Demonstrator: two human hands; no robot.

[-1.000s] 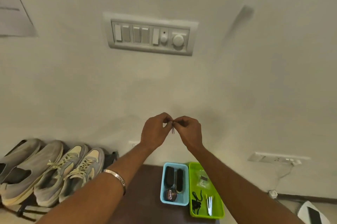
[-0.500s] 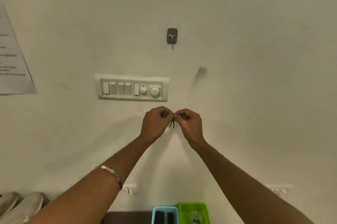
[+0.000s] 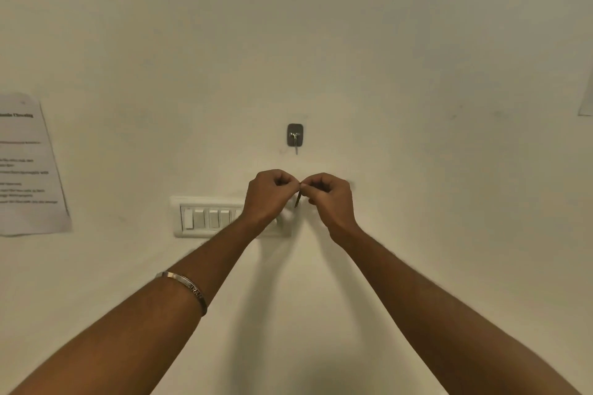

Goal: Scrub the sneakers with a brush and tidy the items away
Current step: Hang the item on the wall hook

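Key, small and dark, hangs pinched between both hands just below the hook. Left hand and right hand meet fingertip to fingertip under the hook, each grip clamped on the key's top, whose ring or loop is too small to make out. Hanging it well likely means holding the loop open, lifting it above the hook's prong and settling it before letting go. Switch panel sits below-left of the hook; a paper notice hangs far left.
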